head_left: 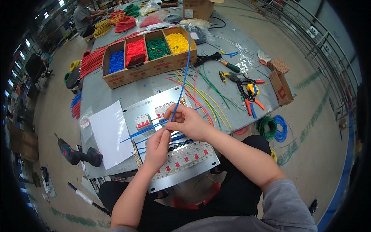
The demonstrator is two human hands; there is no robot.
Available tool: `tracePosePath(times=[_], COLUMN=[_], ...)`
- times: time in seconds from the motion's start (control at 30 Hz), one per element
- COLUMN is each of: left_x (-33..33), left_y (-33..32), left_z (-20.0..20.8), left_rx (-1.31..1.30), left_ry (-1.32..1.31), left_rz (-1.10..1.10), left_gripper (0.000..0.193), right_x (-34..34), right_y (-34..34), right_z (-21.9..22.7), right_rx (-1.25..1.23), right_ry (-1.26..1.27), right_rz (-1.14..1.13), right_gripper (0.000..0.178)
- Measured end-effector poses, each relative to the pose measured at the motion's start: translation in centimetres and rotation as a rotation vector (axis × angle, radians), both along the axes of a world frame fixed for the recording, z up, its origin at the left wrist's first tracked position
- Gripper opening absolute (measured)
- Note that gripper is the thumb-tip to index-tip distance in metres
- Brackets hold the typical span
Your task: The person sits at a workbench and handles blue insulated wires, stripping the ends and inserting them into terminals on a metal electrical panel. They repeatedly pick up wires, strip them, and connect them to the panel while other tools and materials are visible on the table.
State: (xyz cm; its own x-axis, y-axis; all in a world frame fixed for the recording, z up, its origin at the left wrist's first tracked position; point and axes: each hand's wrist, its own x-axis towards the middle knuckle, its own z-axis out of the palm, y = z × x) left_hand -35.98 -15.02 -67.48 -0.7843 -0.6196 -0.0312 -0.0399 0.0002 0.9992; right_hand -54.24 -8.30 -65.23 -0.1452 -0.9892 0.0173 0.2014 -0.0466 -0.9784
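Observation:
A long blue wire (185,75) rises from my hands past the cardboard bin. My right hand (188,123) pinches it between thumb and fingers, close to its lower end. My left hand (157,149) is closed too, its thumb and fingertips meeting the right hand's at the wire; the wire's very end is hidden there. Both hands are above a silver metal panel (185,174), which lies tilted from the table edge over my lap. On the panel are a white breaker with red switches (143,121), a lower row of breakers (177,160) and several blue wires (133,137).
A divided cardboard bin (148,63) holds blue, red, green and yellow caps. Pliers (247,96), a yellow tape measure (252,90) and a screwdriver (230,66) lie at right. White paper (110,135) and a cordless drill (79,152) are at left; loose wires (216,87) spread beyond the panel.

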Motion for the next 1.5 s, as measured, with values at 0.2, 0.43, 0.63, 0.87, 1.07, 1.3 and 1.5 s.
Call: tracePosePath(times=[0.2,0.43,0.63,0.87,1.07,1.3,1.5], left_x=[0.4,0.4,0.7,0.5,0.9,0.9,1.3], left_y=[-0.2,-0.3,0.1,0.5,0.2,0.2,0.6], left_z=[-0.2,0.2,-0.1,1.3,1.0,1.3,0.6], left_rx=[0.036,0.070,-0.188,-0.293,-0.355,-0.233,0.093], left_ry=[-0.011,-0.033,-0.059,-0.086,-0.156,-0.148,-0.077], left_rz=[-0.026,-0.011,-0.002,-0.012,0.003,0.005,-0.088], left_gripper=[0.035,0.035,0.035,0.032,0.027,0.034,0.035], right_x=[0.1,-0.1,-2.1,-2.1,-1.8,-2.1,-4.6], right_y=[-0.2,-0.4,-0.4,-0.5,-0.6,-0.8,-0.9], right_z=[0.4,-0.3,0.6,0.9,1.2,1.0,0.9], right_rx=[0.046,0.023,0.054,0.059,0.076,0.023,-0.124], right_ry=[-0.109,-0.097,-0.209,-0.184,-0.072,-0.193,-0.356], right_rz=[0.002,-0.012,-0.033,-0.069,-0.106,-0.146,-0.187], right_gripper=[0.022,0.022,0.031,0.027,0.032,0.030,0.025])
